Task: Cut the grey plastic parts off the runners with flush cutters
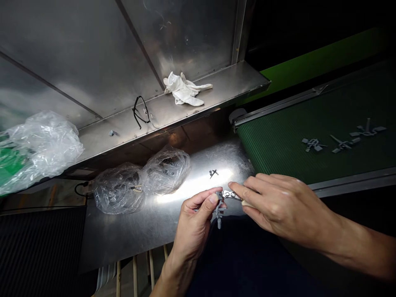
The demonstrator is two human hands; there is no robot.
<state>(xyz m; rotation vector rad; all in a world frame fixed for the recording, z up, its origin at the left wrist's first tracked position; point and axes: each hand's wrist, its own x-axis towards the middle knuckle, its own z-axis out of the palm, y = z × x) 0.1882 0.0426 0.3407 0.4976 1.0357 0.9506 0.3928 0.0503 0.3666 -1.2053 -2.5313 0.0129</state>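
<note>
Here, the grey part sits between the hands, pinched by the left hand, thumb uppermost, wrist rising from below. The right hand, palm down, index finger extended, grips a tool against it. Beyond the hands, dark bits lie on the surface; bags are leftward, a green belt rightward.

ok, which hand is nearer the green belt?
Right. The right hand is at the near-left corner of the green belt in this view; the left hand is farther off to the left, holding a grey part.
</note>
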